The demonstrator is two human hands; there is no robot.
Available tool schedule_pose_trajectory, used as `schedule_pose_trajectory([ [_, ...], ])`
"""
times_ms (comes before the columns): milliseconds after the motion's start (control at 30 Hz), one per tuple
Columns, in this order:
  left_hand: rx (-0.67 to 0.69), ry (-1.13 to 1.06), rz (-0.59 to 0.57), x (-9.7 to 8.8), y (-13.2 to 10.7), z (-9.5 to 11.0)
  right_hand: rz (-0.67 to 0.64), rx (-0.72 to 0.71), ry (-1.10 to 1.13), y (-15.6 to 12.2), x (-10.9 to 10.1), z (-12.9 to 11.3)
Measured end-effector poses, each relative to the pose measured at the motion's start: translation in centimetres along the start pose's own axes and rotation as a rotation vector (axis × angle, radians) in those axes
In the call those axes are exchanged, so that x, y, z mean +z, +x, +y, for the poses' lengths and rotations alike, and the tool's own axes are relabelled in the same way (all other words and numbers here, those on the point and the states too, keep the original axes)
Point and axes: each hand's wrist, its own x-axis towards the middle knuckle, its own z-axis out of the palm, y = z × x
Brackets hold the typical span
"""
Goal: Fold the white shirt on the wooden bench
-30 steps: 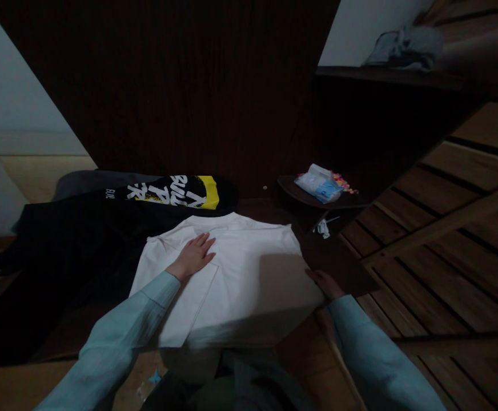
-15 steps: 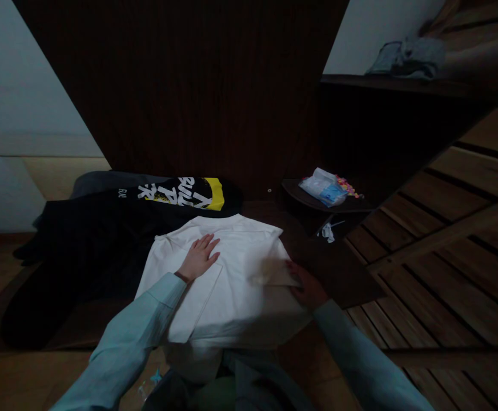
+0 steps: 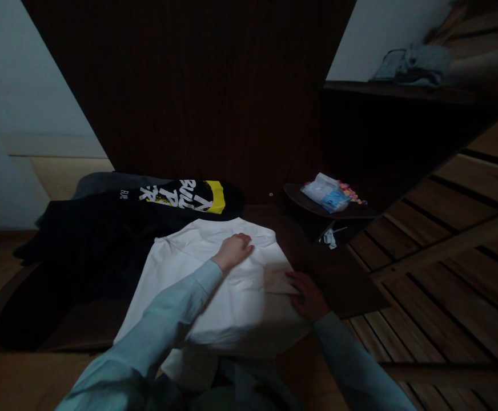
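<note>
A white long-sleeved shirt (image 3: 227, 308) lies spread in front of me with its collar away from me. My left hand (image 3: 233, 252) rests on the upper part of the shirt just below the collar, fingers bent and closed on the fabric, where small folds show. My right hand (image 3: 306, 294) grips the shirt at its right side, thumb and fingers closed round a fold of cloth. Shadow falls over the cloth by that hand.
Dark clothing (image 3: 90, 245) with white and yellow print lies to the left. A dark wooden panel (image 3: 215, 103) rises behind. On a small rounded shelf (image 3: 300, 200) at right sits a white and blue plastic packet (image 3: 326, 193). Slatted wood (image 3: 446, 291) stands far right.
My left hand has slid right across the shirt from lying flat on its left half, and its fingers have bent. The shirt's right shoulder has drawn slightly inward. My right hand stays at the right side.
</note>
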Motion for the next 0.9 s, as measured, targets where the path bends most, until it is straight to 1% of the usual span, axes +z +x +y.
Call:
schedule_pose_trajectory([
  [100, -0.062, -0.095, -0.026, 1.7, 3.1, 1.8, 0.018, 0.023, -0.054, 0.1, -0.2, -0.5],
  [200, -0.153, -0.253, -0.046, 3.3, 5.8, 3.0, 0.052, 0.039, -0.117, -0.4, -0.4, -0.9],
  [300, -0.164, -0.395, -0.106, 4.7, 7.6, 3.4, 0.037, 0.049, -0.125, -1.4, -0.9, -0.9],
  [367, -0.162, -0.426, -0.128, 5.5, 8.4, 3.1, 0.026, 0.047, -0.126, -2.2, -1.3, -0.8],
  [500, -0.211, -0.439, -0.103, 6.3, 9.1, 2.3, 0.062, 0.046, -0.149, -3.5, -2.1, -0.5],
  [633, -0.217, -0.473, -0.103, 6.3, 9.0, 2.4, 0.121, 0.118, -0.159, -3.9, -1.7, -0.3],
  [767, -0.215, -0.516, -0.058, 6.3, 8.7, 2.8, 0.090, 0.187, -0.168, -3.6, -1.0, 0.1],
  [900, -0.260, -0.603, -0.017, 6.3, 9.2, 1.8, 0.072, 0.192, -0.135, -3.8, -1.1, 0.5],
])
